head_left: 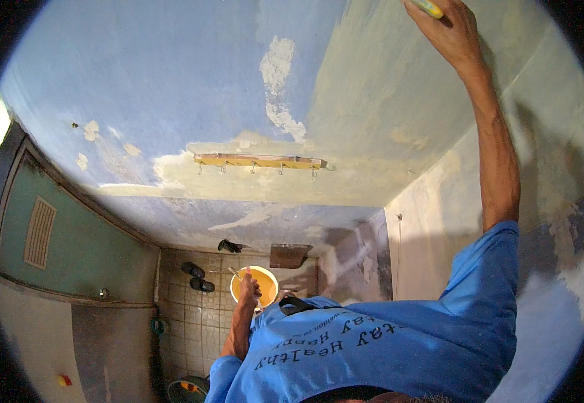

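High at the upper right, my right hand (454, 33) is closed around the yellow handle (429, 7) of a tool against the wall; its working end lies beyond the picture's edge. My right arm is stretched far up. Low near my waist, my left hand (248, 290) is closed at the rim of a white round bucket (276, 287) with orange-yellow liquid in it. A thin stick-like piece (235, 272) sticks out beside that hand. The painted wall (177, 74) is blue on the left and yellowish-green toward the right, with bare pale patches.
A yellow-brown rail with several metal hooks (258, 161) is fixed across the wall. On the left stands a green door (77, 235) with a vent. Dark slippers (198, 277) lie on the tiled floor (194, 316). A dark tub (188, 388) sits at the bottom.
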